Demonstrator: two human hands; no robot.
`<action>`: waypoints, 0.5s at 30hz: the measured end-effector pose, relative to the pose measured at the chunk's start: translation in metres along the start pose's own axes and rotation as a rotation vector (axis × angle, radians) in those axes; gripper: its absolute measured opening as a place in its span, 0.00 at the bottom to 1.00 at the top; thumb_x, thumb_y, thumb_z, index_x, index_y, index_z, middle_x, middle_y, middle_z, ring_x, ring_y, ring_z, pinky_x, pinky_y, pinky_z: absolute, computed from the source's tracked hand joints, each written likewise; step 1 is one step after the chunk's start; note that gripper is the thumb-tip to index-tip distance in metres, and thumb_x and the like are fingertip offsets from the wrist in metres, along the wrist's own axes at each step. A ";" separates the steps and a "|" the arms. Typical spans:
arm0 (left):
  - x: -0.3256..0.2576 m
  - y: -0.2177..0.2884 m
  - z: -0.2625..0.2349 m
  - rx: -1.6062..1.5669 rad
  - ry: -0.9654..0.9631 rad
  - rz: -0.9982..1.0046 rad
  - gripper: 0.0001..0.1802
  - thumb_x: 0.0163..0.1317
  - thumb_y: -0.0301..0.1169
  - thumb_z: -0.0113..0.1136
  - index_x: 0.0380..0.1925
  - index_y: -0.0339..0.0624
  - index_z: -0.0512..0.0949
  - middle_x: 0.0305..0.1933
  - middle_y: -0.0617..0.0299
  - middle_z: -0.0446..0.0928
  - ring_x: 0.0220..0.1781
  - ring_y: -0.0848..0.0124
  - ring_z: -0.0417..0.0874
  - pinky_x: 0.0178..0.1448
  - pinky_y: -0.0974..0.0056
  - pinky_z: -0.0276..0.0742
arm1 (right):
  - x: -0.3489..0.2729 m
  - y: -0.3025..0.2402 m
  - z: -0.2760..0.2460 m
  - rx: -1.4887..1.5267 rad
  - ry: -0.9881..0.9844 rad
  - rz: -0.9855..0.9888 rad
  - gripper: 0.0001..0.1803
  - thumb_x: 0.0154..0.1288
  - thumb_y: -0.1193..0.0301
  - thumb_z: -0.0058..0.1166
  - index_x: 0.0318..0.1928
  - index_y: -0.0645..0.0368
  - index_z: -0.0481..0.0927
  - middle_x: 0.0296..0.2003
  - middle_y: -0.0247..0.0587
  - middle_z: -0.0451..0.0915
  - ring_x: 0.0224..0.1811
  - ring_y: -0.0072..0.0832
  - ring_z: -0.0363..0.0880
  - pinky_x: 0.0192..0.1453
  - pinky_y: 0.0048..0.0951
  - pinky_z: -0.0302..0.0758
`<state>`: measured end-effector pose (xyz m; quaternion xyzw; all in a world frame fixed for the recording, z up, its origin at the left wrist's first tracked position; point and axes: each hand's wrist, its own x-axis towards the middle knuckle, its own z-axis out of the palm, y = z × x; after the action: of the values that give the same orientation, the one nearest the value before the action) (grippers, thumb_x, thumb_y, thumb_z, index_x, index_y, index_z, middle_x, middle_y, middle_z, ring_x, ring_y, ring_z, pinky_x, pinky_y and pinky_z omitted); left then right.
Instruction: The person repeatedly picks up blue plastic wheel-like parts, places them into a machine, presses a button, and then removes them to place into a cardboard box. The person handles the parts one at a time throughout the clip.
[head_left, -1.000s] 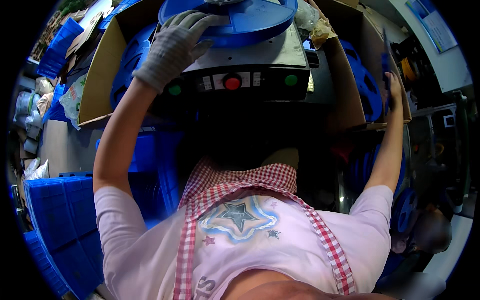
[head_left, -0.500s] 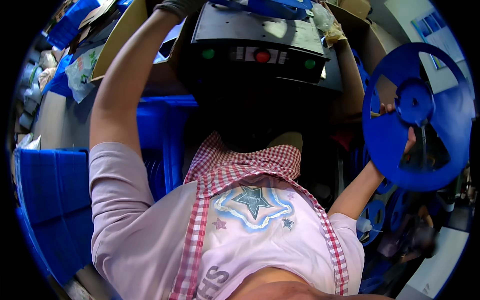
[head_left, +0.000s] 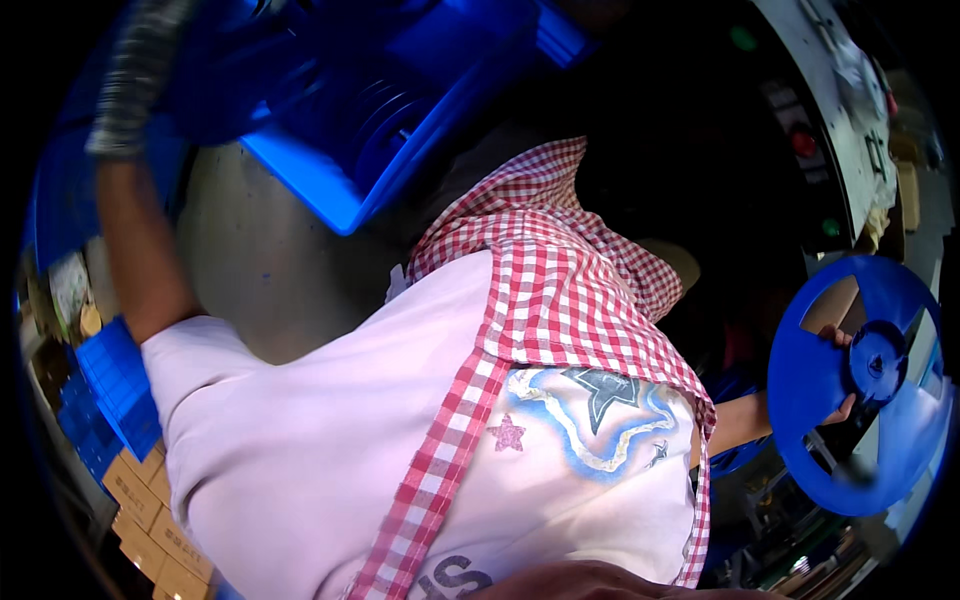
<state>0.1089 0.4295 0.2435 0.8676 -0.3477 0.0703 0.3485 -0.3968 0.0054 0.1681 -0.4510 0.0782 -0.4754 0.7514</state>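
A large blue plastic reel (head_left: 797, 395) with wide cut-outs is held up at the right by my right hand (head_left: 836, 337). Fingers of that hand show through the openings on both sides of the hub, closed on the reel. My left hand (head_left: 135, 75), in a grey striped glove, is stretched out to the upper left. Motion smears it, and its fingers run out of sight against dark blue shapes, so what it holds cannot be made out. Close to it stands a blue bin (head_left: 345, 208) with several round blue discs (head_left: 385, 125) upright inside.
A black machine (head_left: 800, 150) with red and green buttons and a pale top stands at the upper right. Stacked cardboard boxes (head_left: 150, 505) and blue crates (head_left: 120, 380) are at the lower left. Grey floor (head_left: 270, 260) lies between my left arm and the bin.
My body and view have turned left, so the machine now sits at the right. My left hand has swung from the machine top over toward the blue bin. My right hand keeps hold of its reel.
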 end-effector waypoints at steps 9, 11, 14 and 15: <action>-0.092 -0.162 0.133 0.010 -0.347 -0.356 0.18 0.68 0.41 0.55 0.54 0.48 0.77 0.46 0.58 0.83 0.51 0.65 0.81 0.60 0.63 0.74 | -0.003 0.007 0.012 -0.027 -0.040 0.050 0.33 0.63 0.57 0.43 0.62 0.70 0.61 0.49 0.56 0.72 0.55 0.43 0.71 0.71 0.45 0.60; -0.102 -0.167 0.152 0.009 -0.375 -0.412 0.17 0.68 0.39 0.54 0.53 0.46 0.78 0.42 0.59 0.83 0.47 0.65 0.82 0.57 0.63 0.75 | 0.007 0.014 0.015 -0.026 -0.040 0.057 0.33 0.63 0.57 0.44 0.62 0.70 0.61 0.49 0.56 0.72 0.55 0.43 0.71 0.71 0.45 0.60; -0.103 -0.173 0.169 0.258 -0.637 -0.197 0.14 0.67 0.33 0.53 0.51 0.43 0.76 0.37 0.61 0.81 0.38 0.67 0.81 0.47 0.63 0.78 | 0.007 0.012 0.013 -0.024 -0.032 0.044 0.34 0.63 0.57 0.44 0.62 0.70 0.61 0.49 0.57 0.72 0.55 0.43 0.71 0.71 0.45 0.60; -0.088 -0.154 0.171 0.326 -0.687 -0.170 0.14 0.67 0.30 0.53 0.52 0.43 0.74 0.38 0.62 0.81 0.35 0.68 0.81 0.42 0.63 0.78 | 0.005 0.009 0.008 -0.013 -0.022 0.022 0.34 0.63 0.57 0.44 0.62 0.70 0.61 0.49 0.57 0.72 0.55 0.43 0.71 0.71 0.45 0.60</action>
<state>0.1232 0.4462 -0.0021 0.9102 -0.3555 -0.1994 0.0740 -0.3835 0.0073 0.1673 -0.4603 0.0780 -0.4614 0.7544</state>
